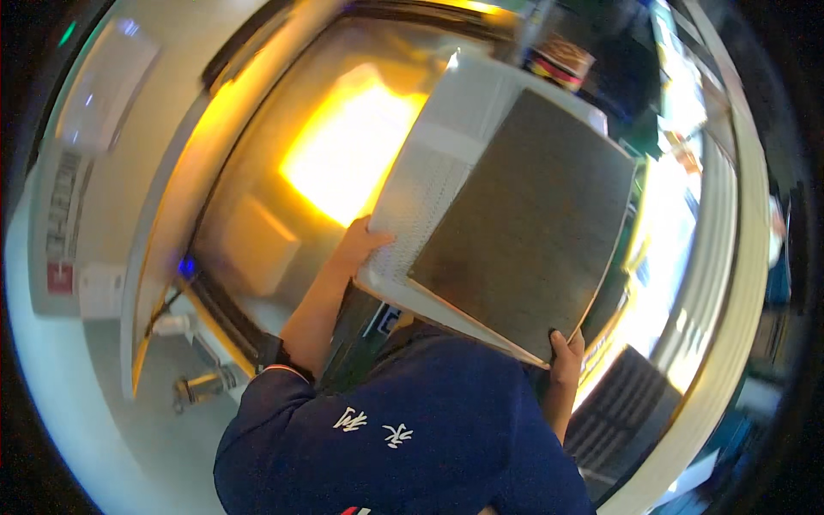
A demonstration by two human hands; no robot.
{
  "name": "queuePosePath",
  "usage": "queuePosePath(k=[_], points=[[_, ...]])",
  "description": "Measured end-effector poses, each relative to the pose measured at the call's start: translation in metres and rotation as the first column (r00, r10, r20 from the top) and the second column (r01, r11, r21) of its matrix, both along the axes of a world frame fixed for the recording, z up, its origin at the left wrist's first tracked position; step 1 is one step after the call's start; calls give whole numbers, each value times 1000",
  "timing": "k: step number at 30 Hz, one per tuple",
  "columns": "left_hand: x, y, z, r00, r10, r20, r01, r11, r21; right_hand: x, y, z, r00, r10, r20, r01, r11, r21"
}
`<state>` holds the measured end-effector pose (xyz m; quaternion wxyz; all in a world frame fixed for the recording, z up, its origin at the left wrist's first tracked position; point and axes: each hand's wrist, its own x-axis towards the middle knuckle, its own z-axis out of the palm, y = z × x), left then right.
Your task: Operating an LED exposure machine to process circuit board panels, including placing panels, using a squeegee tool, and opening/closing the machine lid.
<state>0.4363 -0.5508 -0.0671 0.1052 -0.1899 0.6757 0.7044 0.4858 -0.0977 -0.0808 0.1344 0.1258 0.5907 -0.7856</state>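
Note:
A wide, pale tray [433,163] with a dotted or perforated surface lies across both my hands, slanting up to the right. On its right part rests a large dark brown flat sheet [536,215] with a thin pale edge. My left hand [365,245] is closed on the tray's left edge, thumb on top. At the near right corner my right hand [565,354] pinches the edge with its thumb over the dark sheet. Its other fingers are hidden underneath. Whether the sheet is fixed to the tray I cannot tell.
Left of me a machine's cavity [249,180] glows bright orange, its thick door frame [176,197] standing open. A pale block [262,245] sits inside. A metal fitting [202,386] juts out below. On the right are a long beige rail [730,257] and a dark ribbed panel [622,421].

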Motion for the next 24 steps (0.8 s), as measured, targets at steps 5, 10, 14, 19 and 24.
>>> queuePosePath(k=[5,10,14,19,24], points=[[102,-88,-44,920,387,56,-388,922,10,-67,-116,-24,953,297,61,-300,951,67],[199,-127,-81,703,687,184,-709,697,102,-103,-206,-68,853,484,194,-508,856,94],[263,-147,-116,487,853,187,-873,485,59,-141,-253,-74,818,548,176,-572,808,143],[292,-166,-114,389,920,45,-913,391,-115,-224,-294,-43,734,667,126,-674,693,255],[262,-184,-89,315,942,115,-898,336,-285,-311,-344,-26,619,785,-22,-720,578,384]])
